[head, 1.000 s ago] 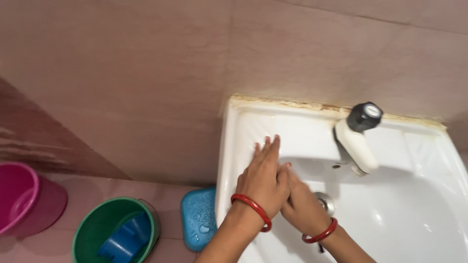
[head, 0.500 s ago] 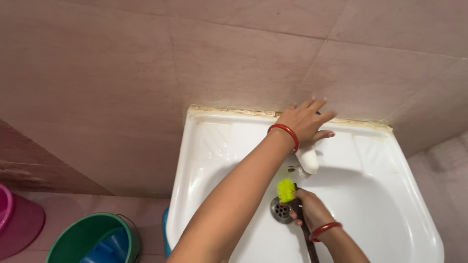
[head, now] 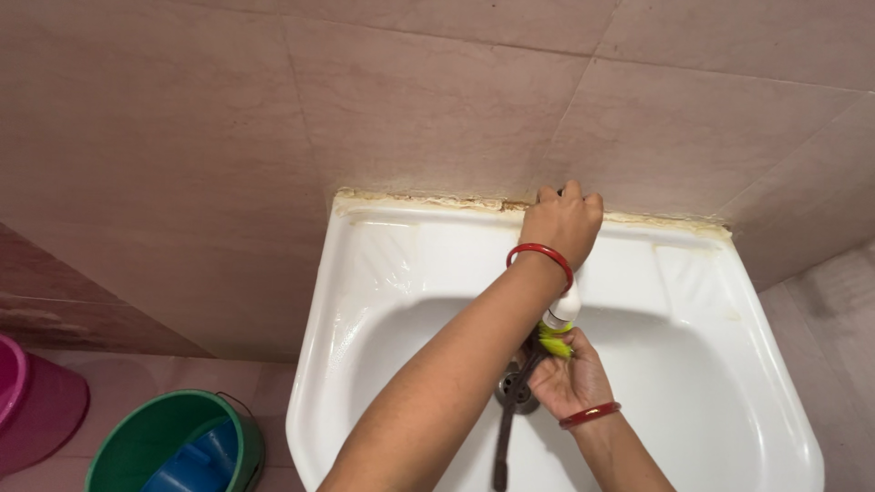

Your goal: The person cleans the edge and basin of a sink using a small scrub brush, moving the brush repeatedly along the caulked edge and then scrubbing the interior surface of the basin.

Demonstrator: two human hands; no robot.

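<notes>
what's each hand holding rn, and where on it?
Left hand is closed over the tap's knob. Right hand holds the brush at its yellow-green bristle end, under the tap spout.

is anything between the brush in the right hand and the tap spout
Nothing visible. The right hand holds the yellow-bristled brush directly under the white tap spout. The left hand grips the tap top, above the spout.

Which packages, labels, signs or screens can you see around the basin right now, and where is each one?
None in view: no package, label, sign or screen shows.
What does show: a white sink against a pink tiled wall.
The left hand grips the tap at the back rim.
The right hand holds a yellow-green brush under the white spout.
A green bucket and a pink bucket stand on the floor at left.
</notes>
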